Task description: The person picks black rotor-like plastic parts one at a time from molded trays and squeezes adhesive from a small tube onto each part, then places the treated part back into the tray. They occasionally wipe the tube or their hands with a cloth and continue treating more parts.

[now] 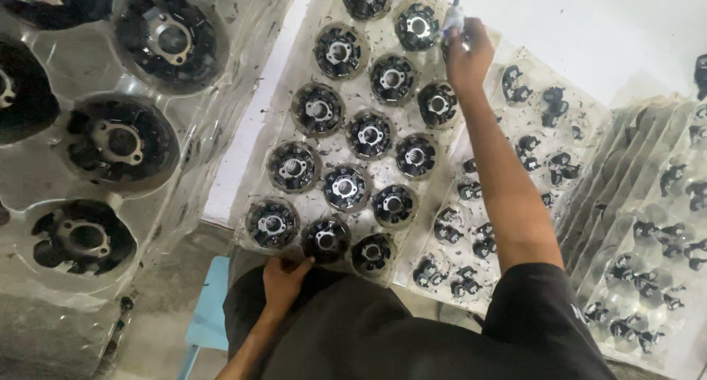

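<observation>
Right hand point(468, 56) gripping pointed tool point(453, 15), left hand point(283, 278) pinching clear tray point(294, 63) edge, small-parts tray point(582, 118) beside

Clear tray point(291, 107) of round black parts point(368, 133), flat, slim tool point(453, 15) upright
</observation>
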### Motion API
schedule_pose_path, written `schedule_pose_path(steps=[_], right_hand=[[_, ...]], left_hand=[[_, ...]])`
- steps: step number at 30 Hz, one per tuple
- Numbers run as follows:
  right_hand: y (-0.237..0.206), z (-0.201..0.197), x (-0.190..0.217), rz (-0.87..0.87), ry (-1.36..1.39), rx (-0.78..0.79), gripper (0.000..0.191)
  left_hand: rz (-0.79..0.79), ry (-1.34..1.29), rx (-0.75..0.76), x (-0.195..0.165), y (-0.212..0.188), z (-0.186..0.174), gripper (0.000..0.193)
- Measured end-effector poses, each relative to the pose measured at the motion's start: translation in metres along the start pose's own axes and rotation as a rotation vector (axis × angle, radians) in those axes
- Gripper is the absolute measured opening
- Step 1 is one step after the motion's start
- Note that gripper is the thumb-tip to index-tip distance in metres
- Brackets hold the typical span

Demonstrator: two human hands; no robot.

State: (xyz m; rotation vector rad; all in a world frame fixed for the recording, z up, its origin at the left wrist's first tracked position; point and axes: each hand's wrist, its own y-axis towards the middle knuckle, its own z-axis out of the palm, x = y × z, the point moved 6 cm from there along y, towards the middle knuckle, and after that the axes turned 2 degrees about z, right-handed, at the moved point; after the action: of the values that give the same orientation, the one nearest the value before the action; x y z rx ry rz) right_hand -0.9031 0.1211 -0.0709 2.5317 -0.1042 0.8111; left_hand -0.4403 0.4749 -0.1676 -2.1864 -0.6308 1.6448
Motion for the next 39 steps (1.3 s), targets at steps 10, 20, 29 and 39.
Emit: schedule_pose_path(steps=[10, 20, 29, 39], right_hand=[[0.070, 0.051, -0.024, 0.006, -0.147, 0.132, 0.016], [0.068, -0.001, -0.012, -0.149, -0.273, 0.173, 0.018], [0.078, -0.101, -0.031, -0.049, -0.546, 0.098, 0.021], [0.144, -0.210, 0.013, -0.124, -0.665, -0.075, 0.044]], left_hand=[[-0.197, 0.099, -0.123, 0.023, 0.003, -0.003, 0.037], [-0.232, -0.005, -0.069, -0.043, -0.003, -0.024, 0.029], [0.148, -0.231, -0.003, -0.198, 0.012, -0.019, 0.022], [0.347, -0.204, 0.146, -0.371, -0.020, -0.114, 0.018]])
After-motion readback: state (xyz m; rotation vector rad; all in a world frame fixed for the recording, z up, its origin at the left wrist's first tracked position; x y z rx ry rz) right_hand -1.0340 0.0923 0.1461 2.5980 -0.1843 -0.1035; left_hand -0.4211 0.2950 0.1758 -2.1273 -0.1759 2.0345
